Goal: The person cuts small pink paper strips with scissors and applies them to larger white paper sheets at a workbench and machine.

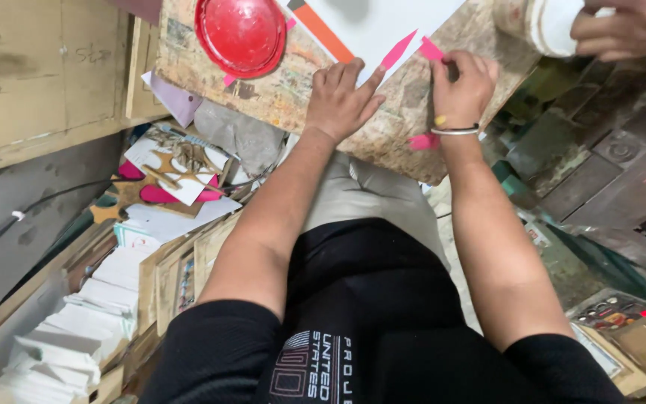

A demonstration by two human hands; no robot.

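Here, left hand (342, 101) flat, fingers spread on the white sheet (371, 26); right hand (461, 90) apparently pinching a pink strip (431, 49).

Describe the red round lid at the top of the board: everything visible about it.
The red round lid looks like glossy plastic, with a raised rim around a shallower, scuffed centre that catches the light. It lies flat on the worn, stained board, near its top left part, and its upper edge is cut off by the picture. A pink paper scrap pokes out at its lower edge. Neither the left hand nor the right hand touches it; both rest further right, by the white sheet.
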